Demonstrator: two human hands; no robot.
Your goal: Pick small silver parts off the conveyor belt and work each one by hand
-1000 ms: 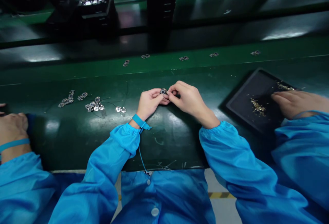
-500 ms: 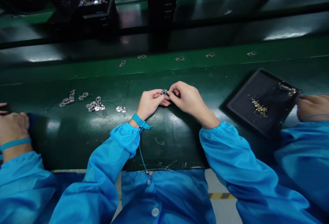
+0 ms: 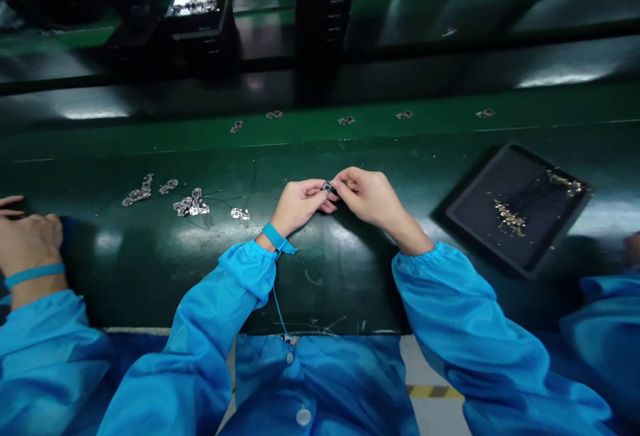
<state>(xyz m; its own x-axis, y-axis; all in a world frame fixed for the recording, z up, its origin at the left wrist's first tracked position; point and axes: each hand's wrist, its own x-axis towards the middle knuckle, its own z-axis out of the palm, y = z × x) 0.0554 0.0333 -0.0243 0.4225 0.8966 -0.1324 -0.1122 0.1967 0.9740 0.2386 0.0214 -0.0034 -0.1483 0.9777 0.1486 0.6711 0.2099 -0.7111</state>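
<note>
My left hand (image 3: 300, 206) and my right hand (image 3: 367, 196) meet over the dark green bench (image 3: 320, 276), both pinching one small metal part (image 3: 327, 187) between their fingertips. A blue wrist strap (image 3: 274, 238) with a thin cord circles my left wrist. Both arms wear blue sleeves. Left of my hands, a scatter of similar small metal parts (image 3: 190, 204) lies on the bench.
A black tray (image 3: 515, 206) with small gold pieces sits at the right. More parts (image 3: 346, 120) ride the green belt behind. A co-worker's hand (image 3: 27, 239) rests at the left edge; another co-worker's blue sleeve (image 3: 607, 329) shows at the right.
The co-worker's hand at the right has pulled off the black tray and out of sight. The parts on the belt have drifted left. My hands stay pinched on the small part.
</note>
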